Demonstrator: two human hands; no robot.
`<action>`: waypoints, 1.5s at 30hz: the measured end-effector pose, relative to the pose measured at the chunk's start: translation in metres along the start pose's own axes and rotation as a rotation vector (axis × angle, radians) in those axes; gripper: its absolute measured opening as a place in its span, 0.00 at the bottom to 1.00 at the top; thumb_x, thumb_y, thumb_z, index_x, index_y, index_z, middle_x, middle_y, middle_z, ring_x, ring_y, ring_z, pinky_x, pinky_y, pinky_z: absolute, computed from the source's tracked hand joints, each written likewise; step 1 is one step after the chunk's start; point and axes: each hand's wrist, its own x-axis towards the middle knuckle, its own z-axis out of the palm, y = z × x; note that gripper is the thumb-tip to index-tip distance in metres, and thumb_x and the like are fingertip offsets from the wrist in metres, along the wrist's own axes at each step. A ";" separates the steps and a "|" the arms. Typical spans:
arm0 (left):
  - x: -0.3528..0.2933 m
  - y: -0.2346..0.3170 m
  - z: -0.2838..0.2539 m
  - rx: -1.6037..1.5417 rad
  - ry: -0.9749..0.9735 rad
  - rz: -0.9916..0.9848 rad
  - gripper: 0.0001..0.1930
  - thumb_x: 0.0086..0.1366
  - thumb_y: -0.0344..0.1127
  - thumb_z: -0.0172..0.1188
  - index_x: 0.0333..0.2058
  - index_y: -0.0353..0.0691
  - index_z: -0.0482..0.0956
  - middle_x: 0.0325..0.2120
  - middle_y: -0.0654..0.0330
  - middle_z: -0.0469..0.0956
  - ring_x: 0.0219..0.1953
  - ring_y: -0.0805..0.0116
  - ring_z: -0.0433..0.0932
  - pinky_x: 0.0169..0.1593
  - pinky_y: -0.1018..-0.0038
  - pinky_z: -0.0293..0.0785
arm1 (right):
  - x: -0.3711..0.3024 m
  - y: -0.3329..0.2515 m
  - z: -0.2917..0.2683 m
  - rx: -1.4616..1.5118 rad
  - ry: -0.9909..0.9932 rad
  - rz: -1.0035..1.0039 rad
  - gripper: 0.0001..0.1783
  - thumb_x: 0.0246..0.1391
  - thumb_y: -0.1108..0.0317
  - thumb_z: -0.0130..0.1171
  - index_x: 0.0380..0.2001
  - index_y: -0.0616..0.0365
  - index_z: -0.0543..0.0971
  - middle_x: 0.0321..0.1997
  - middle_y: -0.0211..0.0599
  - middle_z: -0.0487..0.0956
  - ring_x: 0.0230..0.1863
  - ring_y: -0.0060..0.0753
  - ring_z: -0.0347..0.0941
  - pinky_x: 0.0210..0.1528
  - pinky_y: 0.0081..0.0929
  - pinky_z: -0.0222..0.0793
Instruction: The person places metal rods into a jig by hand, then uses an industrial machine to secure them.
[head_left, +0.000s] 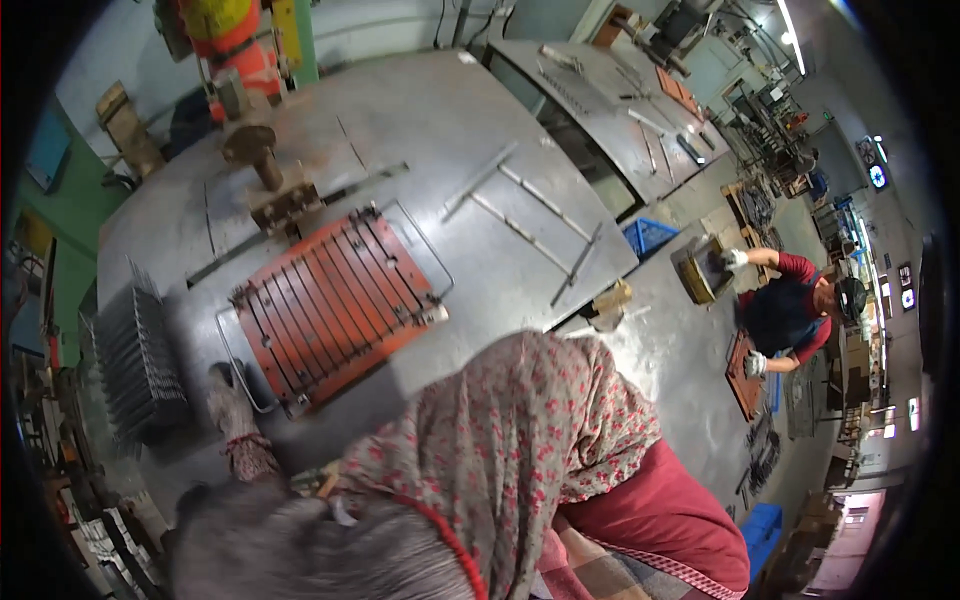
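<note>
My left hand, gloved, with a flowered cuff, is at the near left corner of an orange-red plate, next to a bent wire loop at its edge. Blur hides whether its fingers touch the loop. Thin dark rods lie side by side across the plate, among small blocks and pins. My right hand is close to the camera in a grey glove with a red hem, smeared by motion; its fingers cannot be made out. The flowered right sleeve bends across the lower middle.
A stack of wire racks stands at the left table edge. Behind the plate rises a rusty metal post. A welded rod frame lies on the metal table. To the right, a co-worker with white gloves handles another red plate.
</note>
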 end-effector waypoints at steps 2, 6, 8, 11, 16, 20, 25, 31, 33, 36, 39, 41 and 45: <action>-0.001 0.014 -0.009 -0.098 0.061 0.087 0.24 0.60 0.58 0.48 0.40 0.42 0.73 0.33 0.45 0.77 0.38 0.44 0.75 0.39 0.52 0.68 | 0.002 0.005 -0.009 -0.048 0.010 -0.011 0.05 0.43 0.70 0.54 0.26 0.57 0.75 0.21 0.35 0.75 0.23 0.39 0.75 0.23 0.33 0.72; -0.013 0.028 -0.034 -0.206 -0.061 -0.019 0.22 0.60 0.56 0.48 0.38 0.43 0.72 0.33 0.46 0.77 0.37 0.44 0.75 0.39 0.53 0.68 | 0.004 0.002 -0.009 -0.089 0.007 -0.046 0.05 0.43 0.70 0.55 0.26 0.57 0.75 0.20 0.34 0.75 0.23 0.38 0.75 0.23 0.33 0.72; -0.012 0.030 -0.031 -0.119 0.012 0.019 0.21 0.60 0.56 0.49 0.37 0.43 0.72 0.32 0.46 0.77 0.37 0.44 0.75 0.39 0.53 0.68 | 0.007 0.002 -0.009 -0.104 -0.002 -0.065 0.04 0.43 0.70 0.55 0.26 0.57 0.75 0.20 0.34 0.75 0.22 0.38 0.75 0.22 0.33 0.72; -0.010 0.029 -0.032 -0.195 0.000 0.021 0.19 0.60 0.54 0.49 0.35 0.43 0.73 0.30 0.47 0.77 0.35 0.43 0.75 0.37 0.53 0.69 | 0.010 0.006 -0.010 -0.119 -0.019 -0.079 0.04 0.43 0.70 0.55 0.26 0.57 0.75 0.20 0.33 0.75 0.22 0.37 0.75 0.22 0.33 0.72; -0.004 0.016 -0.031 -0.267 0.011 0.066 0.18 0.62 0.49 0.49 0.35 0.38 0.73 0.30 0.45 0.77 0.36 0.39 0.74 0.38 0.53 0.68 | 0.032 0.022 -0.009 -0.036 -0.063 -0.010 0.06 0.46 0.65 0.57 0.26 0.56 0.75 0.22 0.35 0.76 0.26 0.37 0.76 0.24 0.33 0.73; 0.007 0.022 -0.037 -0.856 -0.241 -0.057 0.17 0.62 0.47 0.51 0.35 0.37 0.74 0.22 0.56 0.76 0.20 0.63 0.74 0.25 0.70 0.69 | 0.020 0.193 0.056 -0.210 0.571 0.814 0.35 0.45 0.62 0.61 0.56 0.60 0.63 0.44 0.49 0.76 0.45 0.47 0.73 0.47 0.37 0.70; -0.005 0.049 -0.027 -1.200 -0.371 -0.183 0.15 0.62 0.46 0.51 0.36 0.40 0.74 0.23 0.63 0.74 0.21 0.74 0.70 0.24 0.76 0.66 | -0.025 0.289 0.136 0.777 0.841 1.153 0.34 0.46 0.59 0.59 0.56 0.62 0.65 0.43 0.50 0.76 0.35 0.37 0.76 0.37 0.32 0.72; -0.055 0.057 -0.036 -1.325 -0.344 -0.126 0.11 0.60 0.46 0.54 0.30 0.46 0.70 0.21 0.71 0.63 0.22 0.77 0.62 0.25 0.76 0.60 | -0.079 0.229 0.160 1.098 0.776 1.228 0.20 0.52 0.57 0.53 0.43 0.58 0.73 0.31 0.41 0.77 0.27 0.34 0.73 0.24 0.34 0.71; -0.054 0.039 -0.023 -1.187 -0.426 -0.175 0.13 0.58 0.47 0.55 0.31 0.44 0.68 0.23 0.68 0.61 0.22 0.74 0.60 0.25 0.74 0.59 | -0.103 0.211 0.176 1.086 0.794 1.223 0.19 0.51 0.56 0.53 0.41 0.59 0.74 0.31 0.41 0.77 0.28 0.35 0.74 0.26 0.35 0.71; -0.112 0.062 -0.042 -1.283 -0.646 -0.253 0.26 0.60 0.50 0.53 0.48 0.35 0.64 0.34 0.60 0.68 0.34 0.65 0.68 0.33 0.64 0.69 | -0.170 0.160 0.201 1.090 0.859 1.149 0.20 0.53 0.55 0.53 0.43 0.58 0.74 0.32 0.36 0.77 0.34 0.26 0.72 0.36 0.30 0.69; -0.111 0.048 0.025 -0.950 -0.852 0.153 0.35 0.60 0.48 0.54 0.57 0.31 0.53 0.50 0.51 0.64 0.47 0.58 0.68 0.43 0.61 0.70 | -0.257 0.086 0.195 1.031 0.990 1.392 0.21 0.53 0.55 0.53 0.40 0.62 0.75 0.32 0.37 0.77 0.34 0.27 0.71 0.35 0.27 0.69; -0.070 0.080 0.044 -1.096 -1.216 0.408 0.33 0.63 0.44 0.52 0.58 0.28 0.52 0.52 0.48 0.64 0.50 0.56 0.67 0.49 0.62 0.67 | -0.253 0.081 0.208 1.324 1.443 1.347 0.12 0.55 0.61 0.49 0.30 0.59 0.75 0.19 0.30 0.71 0.19 0.23 0.65 0.20 0.24 0.61; -0.158 0.249 0.053 -0.932 -1.279 0.397 0.13 0.59 0.44 0.57 0.34 0.41 0.70 0.19 0.70 0.66 0.18 0.79 0.64 0.20 0.79 0.59 | -0.349 0.033 0.223 1.277 1.691 1.668 0.12 0.51 0.55 0.49 0.30 0.50 0.75 0.15 0.24 0.63 0.11 0.20 0.54 0.10 0.24 0.47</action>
